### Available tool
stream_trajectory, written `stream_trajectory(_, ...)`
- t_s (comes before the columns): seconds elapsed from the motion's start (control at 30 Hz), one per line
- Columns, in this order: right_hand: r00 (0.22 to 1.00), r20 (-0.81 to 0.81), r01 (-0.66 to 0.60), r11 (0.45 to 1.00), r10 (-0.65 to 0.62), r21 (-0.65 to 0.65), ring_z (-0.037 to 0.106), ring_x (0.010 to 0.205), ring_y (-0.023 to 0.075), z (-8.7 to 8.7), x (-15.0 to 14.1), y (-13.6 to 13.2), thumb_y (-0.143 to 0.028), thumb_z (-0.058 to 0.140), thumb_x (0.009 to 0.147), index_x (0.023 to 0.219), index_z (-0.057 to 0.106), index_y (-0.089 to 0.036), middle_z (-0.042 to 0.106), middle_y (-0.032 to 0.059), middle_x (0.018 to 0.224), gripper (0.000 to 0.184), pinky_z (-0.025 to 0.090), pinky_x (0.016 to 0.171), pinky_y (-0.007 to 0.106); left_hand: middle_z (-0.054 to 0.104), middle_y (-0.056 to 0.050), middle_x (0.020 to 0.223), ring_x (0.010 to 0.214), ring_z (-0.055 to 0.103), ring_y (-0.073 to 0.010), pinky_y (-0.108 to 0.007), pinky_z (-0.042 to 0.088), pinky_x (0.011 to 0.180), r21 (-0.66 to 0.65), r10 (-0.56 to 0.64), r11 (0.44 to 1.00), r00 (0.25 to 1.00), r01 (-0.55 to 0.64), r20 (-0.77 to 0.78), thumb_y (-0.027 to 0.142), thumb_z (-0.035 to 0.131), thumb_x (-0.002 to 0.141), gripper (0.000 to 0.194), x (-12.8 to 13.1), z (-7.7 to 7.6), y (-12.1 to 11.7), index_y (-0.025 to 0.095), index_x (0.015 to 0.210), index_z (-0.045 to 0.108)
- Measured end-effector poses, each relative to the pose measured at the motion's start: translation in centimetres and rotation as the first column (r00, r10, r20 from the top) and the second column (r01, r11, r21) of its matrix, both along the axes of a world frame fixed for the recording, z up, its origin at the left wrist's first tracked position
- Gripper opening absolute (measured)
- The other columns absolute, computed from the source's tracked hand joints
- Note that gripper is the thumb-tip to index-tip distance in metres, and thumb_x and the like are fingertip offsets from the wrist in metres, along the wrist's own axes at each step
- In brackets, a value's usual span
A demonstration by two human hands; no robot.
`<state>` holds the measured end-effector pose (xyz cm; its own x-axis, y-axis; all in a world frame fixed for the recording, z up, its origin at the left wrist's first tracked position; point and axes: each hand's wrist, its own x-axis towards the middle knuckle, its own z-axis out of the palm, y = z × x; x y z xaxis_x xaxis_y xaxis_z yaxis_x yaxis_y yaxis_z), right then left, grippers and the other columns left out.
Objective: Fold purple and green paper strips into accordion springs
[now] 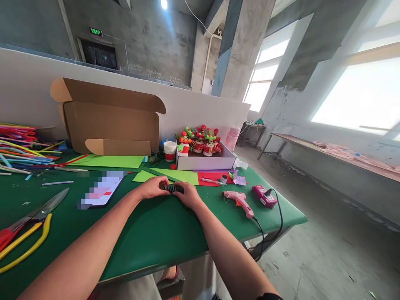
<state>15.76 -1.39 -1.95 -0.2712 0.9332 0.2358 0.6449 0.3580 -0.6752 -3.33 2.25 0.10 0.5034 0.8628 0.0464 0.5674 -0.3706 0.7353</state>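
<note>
Between my two hands, just over the green tabletop, is a small dark ridged piece, like a coil or a pleated strip; its exact kind I cannot make out. My left hand pinches its left end with thumb and fingers. At the other end, my right hand closes on it, the fingers bent over and partly hiding it. Right behind the hands lie a sheet of light green paper and a dark green paper strip.
A phone, scissors and yellow-handled pliers lie left. Pipe cleaners are heaped behind. A pink glue gun and a corded magenta block lie right. At the back stand paper cups and a box of crafted figures.
</note>
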Motion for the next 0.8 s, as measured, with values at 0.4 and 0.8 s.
stream_trajectory(0.4, 0.998, 0.031, 0.062, 0.998, -0.061, -0.023, 0.066, 0.097, 0.0225, 0.4, -0.07, -0.2, -0.018, 0.071, 0.079, 0.11, 0.07, -0.024, 0.074, 0.0038, 0.101, 0.032, 0.048, 0.089, 0.035, 0.062, 0.001, 0.069, 0.069, 0.059, -0.0211, -0.029, 0.044, 0.06, -0.015, 0.046, 0.999, 0.999, -0.045, 0.022, 0.053, 0.07, 0.055, 0.038, 0.02, -0.18, 0.08, 0.022, 0.073, 0.056)
stream_trajectory(0.8, 0.997, 0.019, 0.069, 0.998, -0.069, -0.013, 0.066, 0.092, 0.0207, 0.07, 0.47, 0.14, -0.016, 0.07, 0.079, 0.107, 0.071, -0.026, 0.074, 0.0014, 0.097, 0.03, 0.049, 0.086, 0.033, 0.064, 0.0, 0.068, 0.068, 0.059, -0.0215, -0.029, 0.041, 0.058, -0.004, 0.059, 0.998, 0.998, -0.059, -0.037, 0.051, 0.068, 0.055, 0.036, -0.45, 0.04, 0.27, 0.022, 0.074, 0.058)
